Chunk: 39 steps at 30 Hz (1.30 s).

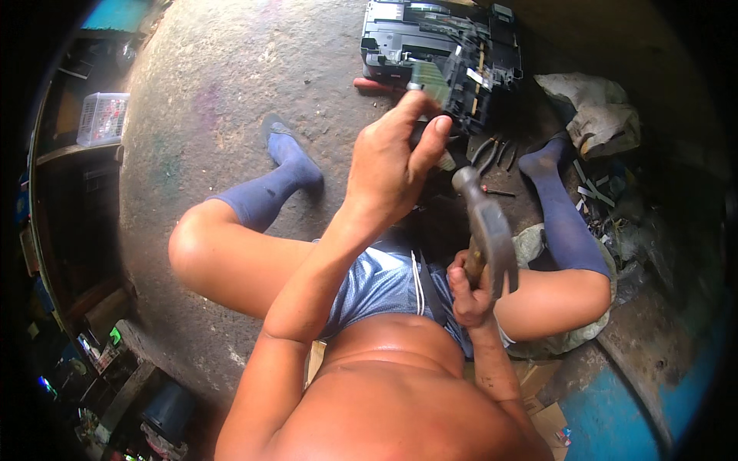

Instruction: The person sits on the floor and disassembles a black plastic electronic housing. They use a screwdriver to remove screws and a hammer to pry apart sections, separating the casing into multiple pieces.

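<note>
My left hand (388,157) is closed around a dark piece with a green, board-like end (430,83), blurred and partly hidden by the fingers. Lower and to the right, my right hand (470,298) grips the wooden handle of a claw hammer (492,229) close under its head. The hammer's striking face points up, near the lower end of the held piece but apart from it. Beyond my left hand lies a black plastic machine housing (392,42), opened up, with mechanical parts showing.
A red-handled tool (375,84) lies beside the housing. Pliers (484,154) and a small red-ended tool (498,192) are on the floor between my legs. A pale sack (596,111) and scraps lie right; a white basket (104,119) stands on a left shelf.
</note>
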Each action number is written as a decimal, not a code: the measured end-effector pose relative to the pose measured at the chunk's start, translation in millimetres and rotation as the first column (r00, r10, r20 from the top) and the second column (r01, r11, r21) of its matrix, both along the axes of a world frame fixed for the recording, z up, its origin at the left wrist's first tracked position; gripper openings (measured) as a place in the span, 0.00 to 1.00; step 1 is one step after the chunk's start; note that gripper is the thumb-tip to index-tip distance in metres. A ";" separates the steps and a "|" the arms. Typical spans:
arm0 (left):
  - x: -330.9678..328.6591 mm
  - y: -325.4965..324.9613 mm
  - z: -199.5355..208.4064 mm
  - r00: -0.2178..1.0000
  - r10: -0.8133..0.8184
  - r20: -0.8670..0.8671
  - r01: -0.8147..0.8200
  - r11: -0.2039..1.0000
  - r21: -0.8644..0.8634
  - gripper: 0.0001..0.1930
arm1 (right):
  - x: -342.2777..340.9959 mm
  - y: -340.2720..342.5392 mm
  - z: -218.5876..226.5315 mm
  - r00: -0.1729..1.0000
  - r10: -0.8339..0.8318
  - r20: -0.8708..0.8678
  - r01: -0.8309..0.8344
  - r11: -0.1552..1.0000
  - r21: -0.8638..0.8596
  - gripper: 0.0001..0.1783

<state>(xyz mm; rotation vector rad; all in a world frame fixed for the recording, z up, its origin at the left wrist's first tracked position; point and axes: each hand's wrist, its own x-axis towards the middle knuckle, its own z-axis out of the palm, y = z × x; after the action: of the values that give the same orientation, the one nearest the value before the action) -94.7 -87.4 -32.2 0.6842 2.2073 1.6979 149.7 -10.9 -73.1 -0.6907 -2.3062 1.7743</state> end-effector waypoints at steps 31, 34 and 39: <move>-9.6 9.7 -6.2 0.996 -0.027 -0.079 0.031 0.998 0.049 0.15 | 22.6 63.2 50.4 0.942 -0.265 0.208 0.312 0.918 -0.246 0.17; -21.9 -4.7 -10.1 0.998 0.004 -0.069 -0.001 0.999 0.050 0.15 | -4.8 99.6 -18.0 0.878 -0.381 0.289 0.417 0.906 -0.071 0.22; -32.5 -38.2 -12.3 0.978 0.084 0.194 -0.106 0.988 0.110 0.14 | -69.9 128.9 -232.6 0.783 -0.472 0.406 0.164 0.786 0.597 0.27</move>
<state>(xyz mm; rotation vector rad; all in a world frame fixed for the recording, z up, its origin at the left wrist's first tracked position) -127.2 -125.6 -44.5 0.4295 2.0510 1.8710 79.8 118.0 -305.7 -1.5104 -2.5969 0.7575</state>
